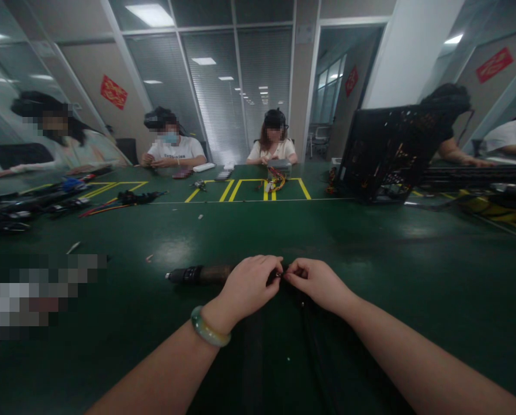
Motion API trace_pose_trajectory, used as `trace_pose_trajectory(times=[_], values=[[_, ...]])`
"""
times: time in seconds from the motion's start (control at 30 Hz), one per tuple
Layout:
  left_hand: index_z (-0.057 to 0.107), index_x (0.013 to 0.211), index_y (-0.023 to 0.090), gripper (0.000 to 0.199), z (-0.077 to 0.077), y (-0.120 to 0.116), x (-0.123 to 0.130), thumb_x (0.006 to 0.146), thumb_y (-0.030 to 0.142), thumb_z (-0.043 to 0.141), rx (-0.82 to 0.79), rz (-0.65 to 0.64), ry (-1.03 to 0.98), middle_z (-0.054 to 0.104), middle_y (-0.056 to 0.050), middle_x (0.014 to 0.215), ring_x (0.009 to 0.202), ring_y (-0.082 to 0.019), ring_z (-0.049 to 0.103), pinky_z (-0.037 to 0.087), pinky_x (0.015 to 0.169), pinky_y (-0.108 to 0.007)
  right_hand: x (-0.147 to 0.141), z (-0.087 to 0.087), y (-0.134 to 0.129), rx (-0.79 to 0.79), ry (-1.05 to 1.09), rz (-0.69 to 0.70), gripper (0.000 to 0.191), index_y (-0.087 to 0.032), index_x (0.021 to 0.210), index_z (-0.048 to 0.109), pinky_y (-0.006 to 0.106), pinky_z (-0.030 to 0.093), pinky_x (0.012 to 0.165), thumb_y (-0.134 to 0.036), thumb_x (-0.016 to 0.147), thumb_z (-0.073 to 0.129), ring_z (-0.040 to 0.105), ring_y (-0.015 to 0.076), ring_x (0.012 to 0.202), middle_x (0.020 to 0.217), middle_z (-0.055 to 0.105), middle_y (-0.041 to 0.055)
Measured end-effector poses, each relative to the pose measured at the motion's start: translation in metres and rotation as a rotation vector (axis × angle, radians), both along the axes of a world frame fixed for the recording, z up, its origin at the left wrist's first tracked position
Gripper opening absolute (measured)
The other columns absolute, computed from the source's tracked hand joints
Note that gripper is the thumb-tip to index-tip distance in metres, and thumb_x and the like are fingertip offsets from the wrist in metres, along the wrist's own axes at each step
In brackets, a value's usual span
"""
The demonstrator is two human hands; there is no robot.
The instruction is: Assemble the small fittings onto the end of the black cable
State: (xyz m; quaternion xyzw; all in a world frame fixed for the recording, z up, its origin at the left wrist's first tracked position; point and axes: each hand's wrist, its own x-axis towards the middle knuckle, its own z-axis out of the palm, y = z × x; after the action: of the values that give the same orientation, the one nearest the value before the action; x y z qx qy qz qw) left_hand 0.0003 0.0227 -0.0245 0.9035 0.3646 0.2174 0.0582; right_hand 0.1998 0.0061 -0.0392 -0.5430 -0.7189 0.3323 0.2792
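A dark tool that looks like a power drill [197,275] lies on the green table, its metal tip facing left. My left hand [251,282] covers the tool's right end, its fingers closed around a small dark piece with a metallic glint. Close by, my right hand [316,282] is closed in a pinch at the same spot, fingertips almost touching the left ones. What exactly the fingers hold is too small and dark to make out. A black cable-like strip [312,331] runs from below my right hand toward the table's near edge.
Black cables [67,196] lie at the far left. A black computer case [383,153] stands at the right. Opposite, a grey power supply [279,167] with colored wires sits before a seated person [272,144]. Other people sit around the table.
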Motion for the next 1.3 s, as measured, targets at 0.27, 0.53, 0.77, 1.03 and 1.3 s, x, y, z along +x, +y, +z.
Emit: trace_pose_trajectory(times=[0.27,0.53,0.77,1.03,1.3], values=[[0.056,0.094,0.021,0.009,-0.0005,-0.0006,-0.0007,0.086,0.021,0.056,0.007,0.002,0.000,0.063,-0.003,0.113,0.101,-0.021,0.060,0.047,0.088,-0.039,0.0001,-0.0008,-0.0008,-0.010,0.024,0.013,0.017,-0.020,0.087,0.068,0.023,0.041,0.058,-0.034,0.088,0.057,0.060,0.0150,0.067,0.079,0.068,0.0001],[0.056,0.094,0.021,0.010,-0.0007,-0.0003,-0.0003,0.085,0.017,0.056,0.005,-0.001,0.008,0.063,-0.003,0.115,0.101,-0.021,0.059,0.047,0.089,-0.040,-0.0007,0.0000,-0.0013,-0.021,0.017,0.004,0.018,-0.019,0.088,0.068,0.023,0.041,0.059,-0.034,0.088,0.057,0.060,0.0151,0.068,0.079,0.068,0.0005],[0.055,0.096,0.022,0.014,-0.0008,-0.0006,-0.0004,0.083,0.017,0.058,0.005,0.005,0.001,0.063,-0.002,0.113,0.103,-0.021,0.059,0.046,0.090,-0.039,-0.0011,0.0018,-0.0012,-0.013,0.014,0.003,0.016,-0.020,0.084,0.068,0.023,0.041,0.059,-0.032,0.087,0.057,0.061,0.0149,0.067,0.076,0.068,-0.0002],[0.055,0.099,0.020,0.015,0.0049,-0.0043,-0.0018,0.084,0.022,0.058,-0.003,0.036,0.015,0.063,-0.005,0.110,0.102,-0.021,0.060,0.047,0.091,-0.037,-0.0001,0.0043,-0.0019,-0.072,0.001,0.027,0.019,-0.021,0.089,0.067,0.024,0.043,0.058,-0.036,0.088,0.056,0.063,0.0167,0.071,0.082,0.070,0.0007],[0.057,0.091,0.021,0.007,0.0050,-0.0033,-0.0018,0.084,0.019,0.057,0.004,0.019,0.022,0.065,-0.003,0.109,0.102,-0.021,0.060,0.045,0.093,-0.038,0.0019,-0.0009,0.0015,-0.067,-0.013,0.027,0.020,-0.022,0.090,0.067,0.025,0.044,0.059,-0.038,0.088,0.056,0.063,0.0172,0.070,0.082,0.070,0.0005]])
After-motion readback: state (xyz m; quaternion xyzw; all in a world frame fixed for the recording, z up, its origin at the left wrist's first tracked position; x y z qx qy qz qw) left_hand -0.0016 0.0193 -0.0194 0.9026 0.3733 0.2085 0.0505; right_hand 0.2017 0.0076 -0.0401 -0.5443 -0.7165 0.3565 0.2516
